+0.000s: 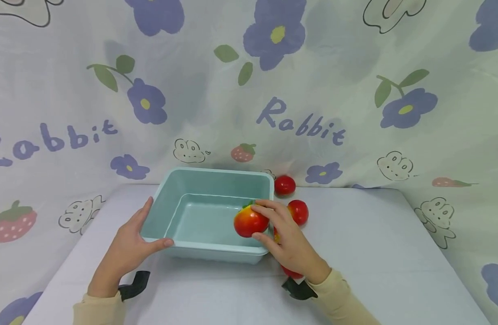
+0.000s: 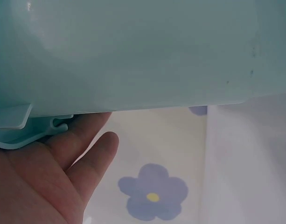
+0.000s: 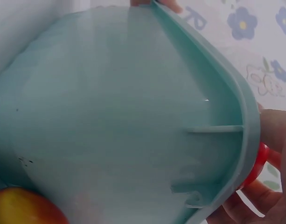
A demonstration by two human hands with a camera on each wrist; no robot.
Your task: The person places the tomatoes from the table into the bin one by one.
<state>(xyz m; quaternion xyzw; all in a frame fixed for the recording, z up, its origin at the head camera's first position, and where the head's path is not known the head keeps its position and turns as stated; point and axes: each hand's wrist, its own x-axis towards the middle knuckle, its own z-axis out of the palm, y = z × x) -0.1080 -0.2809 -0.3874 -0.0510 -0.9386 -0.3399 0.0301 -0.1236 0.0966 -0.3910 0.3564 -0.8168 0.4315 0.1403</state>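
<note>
A pale blue-green plastic bin (image 1: 200, 246) stands on the white table. My left hand (image 1: 128, 246) grips its near left corner, thumb on the front rim and fingers along the left side. In the left wrist view, fingers (image 2: 94, 161) show beside the bin's outer wall (image 2: 147, 60). My right hand (image 1: 287, 234) holds a red tomato (image 1: 249, 222) with a yellow top and green leaves, over the right part of the bin inside its rim. In the right wrist view, the bin wall (image 3: 110, 107) hides most of this tomato (image 3: 258, 168).
To the right of the bin lie more red tomatoes: one at the back corner (image 1: 285, 185), another beside the right wall (image 1: 299, 212), and one partly hidden under my right wrist (image 1: 291, 272). A printed cloth (image 1: 216, 113) hangs behind the table (image 1: 374, 253).
</note>
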